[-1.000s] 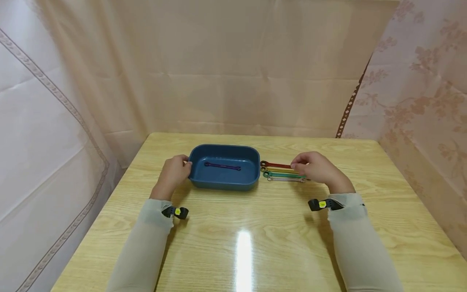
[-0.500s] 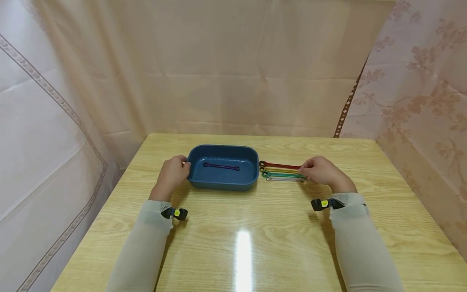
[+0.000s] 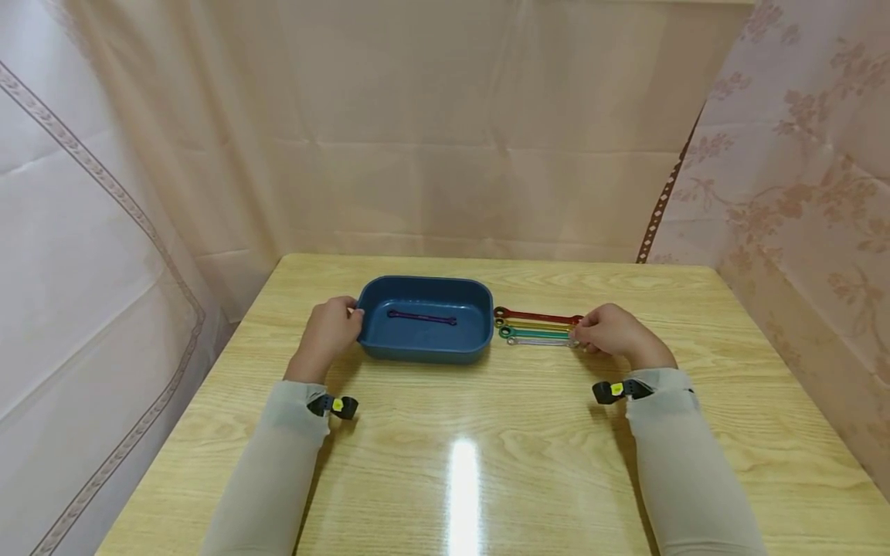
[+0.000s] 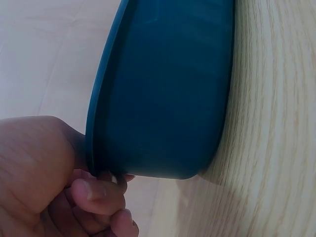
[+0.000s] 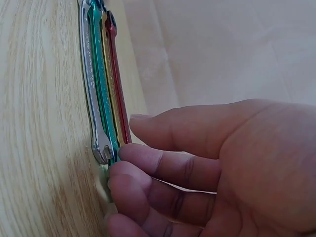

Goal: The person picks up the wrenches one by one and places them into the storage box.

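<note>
A blue plastic bin (image 3: 424,357) stands on the table, with a purple wrench (image 3: 422,316) lying across its floor. My left hand (image 3: 327,336) grips the bin's left end at the rim, thumb and fingers on either side. To the right of the bin lie a red wrench (image 3: 538,315), a yellow wrench (image 5: 113,81), a green wrench (image 5: 101,74) and a silver wrench (image 5: 91,89), side by side. At their right ends is my right hand (image 3: 612,333). Its thumb stands apart from the forefinger, and its fingertips are right at the green and yellow ends, pinching none.
The wood-grain table (image 3: 417,479) carries a bright light reflection near the front. Beige cloth (image 3: 445,131) hangs behind its back edge, and patterned cloth (image 3: 827,193) hangs on the right. Each wrist wears a small black camera (image 3: 609,392).
My right hand has slid right and slightly nearer along the wrenches, uncovering the red wrench's right end. My left hand stays on the bin's rim.
</note>
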`<state>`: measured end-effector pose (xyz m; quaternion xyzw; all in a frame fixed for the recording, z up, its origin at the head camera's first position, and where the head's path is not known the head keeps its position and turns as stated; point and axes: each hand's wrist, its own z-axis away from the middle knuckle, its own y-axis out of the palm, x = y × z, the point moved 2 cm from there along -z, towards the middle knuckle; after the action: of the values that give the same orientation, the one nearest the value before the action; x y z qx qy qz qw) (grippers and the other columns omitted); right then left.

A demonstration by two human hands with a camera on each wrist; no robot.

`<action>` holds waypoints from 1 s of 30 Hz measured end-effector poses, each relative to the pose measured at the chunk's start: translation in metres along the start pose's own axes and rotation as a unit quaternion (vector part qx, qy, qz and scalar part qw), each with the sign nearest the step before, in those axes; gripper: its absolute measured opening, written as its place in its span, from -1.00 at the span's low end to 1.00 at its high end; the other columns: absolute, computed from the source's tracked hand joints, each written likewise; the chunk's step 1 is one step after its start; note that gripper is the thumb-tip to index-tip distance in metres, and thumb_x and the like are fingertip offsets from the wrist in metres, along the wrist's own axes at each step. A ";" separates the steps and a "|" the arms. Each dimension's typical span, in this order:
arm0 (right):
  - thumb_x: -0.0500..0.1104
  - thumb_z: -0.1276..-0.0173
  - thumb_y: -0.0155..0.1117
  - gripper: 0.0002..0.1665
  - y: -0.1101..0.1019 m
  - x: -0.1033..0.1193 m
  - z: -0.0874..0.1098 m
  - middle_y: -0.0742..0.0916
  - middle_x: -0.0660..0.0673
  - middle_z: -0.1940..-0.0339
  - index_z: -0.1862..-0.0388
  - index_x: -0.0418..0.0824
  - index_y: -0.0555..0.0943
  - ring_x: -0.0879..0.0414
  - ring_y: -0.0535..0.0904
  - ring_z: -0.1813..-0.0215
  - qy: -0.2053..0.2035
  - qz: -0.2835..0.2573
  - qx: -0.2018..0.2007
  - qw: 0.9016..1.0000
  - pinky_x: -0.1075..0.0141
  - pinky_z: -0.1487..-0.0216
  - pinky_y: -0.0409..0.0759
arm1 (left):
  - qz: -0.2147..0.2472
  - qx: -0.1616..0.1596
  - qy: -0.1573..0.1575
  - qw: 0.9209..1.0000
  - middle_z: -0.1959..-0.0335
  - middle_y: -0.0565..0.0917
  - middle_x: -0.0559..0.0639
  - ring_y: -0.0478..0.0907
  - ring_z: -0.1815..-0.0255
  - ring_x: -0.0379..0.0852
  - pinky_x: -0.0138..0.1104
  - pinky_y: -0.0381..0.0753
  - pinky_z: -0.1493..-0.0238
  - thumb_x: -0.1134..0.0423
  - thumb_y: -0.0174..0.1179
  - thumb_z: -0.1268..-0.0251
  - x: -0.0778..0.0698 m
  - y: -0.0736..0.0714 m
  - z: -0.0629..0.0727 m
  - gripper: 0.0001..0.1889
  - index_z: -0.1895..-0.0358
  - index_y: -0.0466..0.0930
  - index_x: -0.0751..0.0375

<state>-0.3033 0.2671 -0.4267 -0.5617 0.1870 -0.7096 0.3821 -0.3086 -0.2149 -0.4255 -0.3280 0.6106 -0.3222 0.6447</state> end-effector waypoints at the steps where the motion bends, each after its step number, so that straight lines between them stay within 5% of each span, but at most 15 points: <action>1: -0.10 -0.55 0.22 -0.63 0.000 0.000 0.000 0.75 -0.23 0.21 -0.02 -0.40 0.69 -0.01 0.62 0.24 -0.001 -0.001 0.000 1.000 0.19 0.19 0.64 | 0.000 0.000 0.000 1.000 -0.05 0.71 0.28 0.64 0.21 0.04 -0.27 0.61 0.29 0.11 -0.04 -0.65 0.000 0.000 0.000 -0.53 -0.36 0.50 0.40; 18: -0.10 -0.42 0.40 -0.75 0.003 0.003 0.004 0.71 -0.14 0.41 0.19 -0.30 0.70 0.01 0.54 0.34 0.008 0.032 0.002 0.999 0.18 0.26 0.54 | -0.008 0.002 0.003 1.000 -0.13 0.69 0.31 0.65 0.14 0.07 -0.20 0.65 0.19 0.11 -0.05 -0.65 0.000 0.001 0.000 -0.52 -0.38 0.48 0.41; 30: -0.15 -0.32 0.50 -0.82 0.006 0.002 0.003 0.70 -0.13 0.34 0.27 -0.25 0.70 0.00 0.54 0.32 0.006 0.046 -0.016 0.999 0.21 0.28 0.51 | -0.006 0.008 -0.006 1.000 -0.20 0.65 0.33 0.64 0.05 0.10 -0.13 0.69 0.06 0.11 -0.07 -0.66 0.000 0.001 -0.001 -0.50 -0.41 0.44 0.41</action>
<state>-0.2991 0.2625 -0.4288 -0.5545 0.2255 -0.6916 0.4042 -0.3100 -0.2139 -0.4266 -0.3286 0.6020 -0.3291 0.6491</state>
